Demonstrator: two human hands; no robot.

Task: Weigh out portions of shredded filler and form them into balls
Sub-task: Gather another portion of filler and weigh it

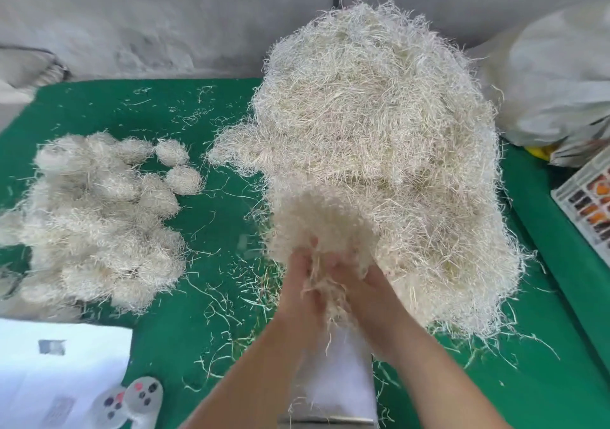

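Head view shows the left hand [298, 283] and right hand [358, 285] cupped together, fingers curled round a blurred tuft of shredded filler [321, 227] above the white scale [340, 376], beside the big filler heap [379, 151]. The step looks like shaping a ball; next it likely joins the finished balls [99, 217] on the green mat [211, 296].

Both forearms reach forward, left hand [298, 283] and right hand [358, 285] cupped together (fingers curled) gripping a filler clump [321, 227].

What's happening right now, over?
Both hands, left hand and right hand, gripping one filler clump. Big pile beside it. Finished balls left. Nothing blocking.
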